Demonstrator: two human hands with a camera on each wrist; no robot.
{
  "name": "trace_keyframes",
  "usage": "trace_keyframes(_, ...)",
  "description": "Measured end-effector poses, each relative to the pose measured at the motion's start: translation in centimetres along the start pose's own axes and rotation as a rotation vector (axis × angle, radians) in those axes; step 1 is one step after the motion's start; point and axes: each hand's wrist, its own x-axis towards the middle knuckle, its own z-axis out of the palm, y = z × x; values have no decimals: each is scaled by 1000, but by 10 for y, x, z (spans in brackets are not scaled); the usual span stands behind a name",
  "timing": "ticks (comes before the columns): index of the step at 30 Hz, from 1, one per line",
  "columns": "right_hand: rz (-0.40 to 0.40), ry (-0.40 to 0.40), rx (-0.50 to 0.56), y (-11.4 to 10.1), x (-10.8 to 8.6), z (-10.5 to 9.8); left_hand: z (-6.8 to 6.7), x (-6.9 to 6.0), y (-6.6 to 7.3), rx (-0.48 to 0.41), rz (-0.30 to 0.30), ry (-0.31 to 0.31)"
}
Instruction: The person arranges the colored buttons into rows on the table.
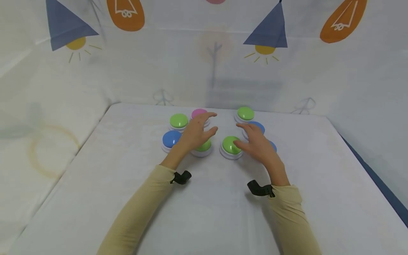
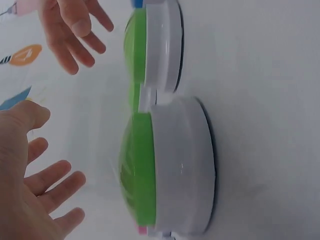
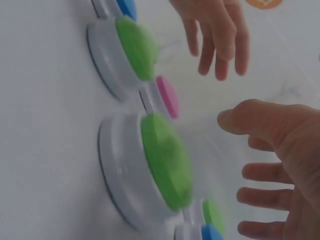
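Observation:
My left hand [image 1: 195,134] hovers over the left cluster of dome push buttons, fingers loosely spread and holding nothing. Under and around it are a near green button [image 1: 204,146], a blue button [image 1: 171,139], a far green button [image 1: 179,121] and a pink button [image 1: 199,112], partly hidden. My right hand [image 1: 257,143] is above the right cluster, its fingers also apart and gripping nothing. Near its thumb sits a green button [image 1: 231,145]; behind are a blue button [image 1: 259,126] and another green button [image 1: 245,113]. A further blue button [image 1: 273,145] is mostly hidden by this hand.
All the buttons stand on white bases on a white-covered table [image 1: 210,212]. A pale printed curtain [image 1: 185,63] hangs behind the table's far edge. Each wrist carries a small black camera, such as the right one [image 1: 259,188].

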Motion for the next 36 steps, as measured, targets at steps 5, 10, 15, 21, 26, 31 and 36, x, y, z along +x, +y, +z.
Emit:
trace_keyframes(5,-53,-17,6,-22,14,13,-13,-10,-7,-24,-45,97)
trace_keyframes(10,-91,-18,27,-40,25,21,-25,-12,-8,-20,-57,155)
trace_keyframes(15,-116,-28,57,-55,36,29,-35,-12,-15,60,-122,136)
trace_keyframes(21,-147,-44,75,-70,54,42,-42,-16,-32,100,-250,94)
trace_keyframes(26,-185,-75,103,-82,64,53,-43,-22,-43,85,-318,42)
trace_keyframes(31,-168,-104,68,-92,70,60,-36,-26,-48,69,-392,-19)
trace_keyframes(36,-125,-135,7,-94,71,62,-26,-27,-48,105,-438,-77)
